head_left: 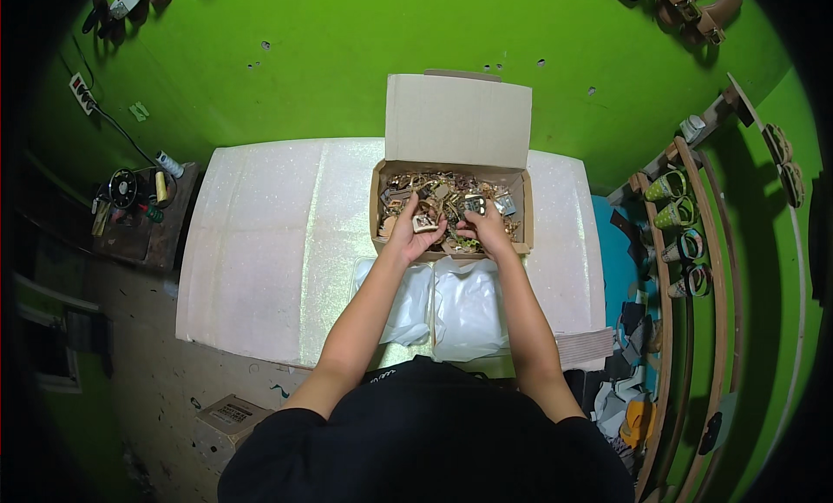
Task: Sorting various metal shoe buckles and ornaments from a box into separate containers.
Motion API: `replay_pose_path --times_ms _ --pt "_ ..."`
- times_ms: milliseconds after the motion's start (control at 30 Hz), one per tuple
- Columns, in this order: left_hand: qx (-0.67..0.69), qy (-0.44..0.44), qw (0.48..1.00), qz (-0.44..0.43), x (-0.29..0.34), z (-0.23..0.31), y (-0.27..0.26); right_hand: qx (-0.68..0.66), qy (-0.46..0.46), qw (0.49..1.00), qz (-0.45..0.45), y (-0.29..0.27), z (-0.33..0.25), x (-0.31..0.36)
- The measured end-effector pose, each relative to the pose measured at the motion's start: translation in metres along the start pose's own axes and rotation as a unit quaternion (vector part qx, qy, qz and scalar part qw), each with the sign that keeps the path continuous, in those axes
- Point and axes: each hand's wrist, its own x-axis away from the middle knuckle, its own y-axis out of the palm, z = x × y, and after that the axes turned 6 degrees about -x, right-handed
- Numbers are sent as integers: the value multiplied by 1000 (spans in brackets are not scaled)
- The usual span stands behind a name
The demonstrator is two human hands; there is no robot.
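A cardboard box [379, 210] with its lid raised stands on the table, filled with a jumble of small metal buckles and fittings [445, 187]. Both my hands are over the box. My left hand [408, 234], palm partly upward, holds a pale gold-rimmed buckle [424, 223] in its curled fingers. Between the fingers of my right hand [490, 229] is a dark buckle with a silvery edge [474, 205]. My fingers partly cover both buckles, and the pieces beneath my hands are hidden.
Two white plastic bags [469, 308] lie against the box's near side on the glittery white table [252, 243]. At the right, a wooden rack [714, 329] carries several sandals [677, 214] above scattered scraps [620, 399]. A small side table [160, 230] with thread spools stands left.
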Motion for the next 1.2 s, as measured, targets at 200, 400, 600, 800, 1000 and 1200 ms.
replay_pose_path --times_ms 200,400,600,800,1000,1200 --pt "-74 54 996 -3 3 -2 -4 6 -5 999 -39 -8 5 -3" --pt "-156 101 982 -27 14 -1 -5 -109 8 994 -9 6 -5 17" --pt "-235 108 966 22 30 -16 11 -62 21 998 -18 23 -2 26" --pt "-317 70 946 28 52 -19 28 -25 48 998 41 22 -6 31" --pt "-521 109 847 12 53 -25 31 184 -75 977 75 24 4 27" --pt "-492 155 855 52 56 -22 23 319 -92 942 51 1 -7 34"
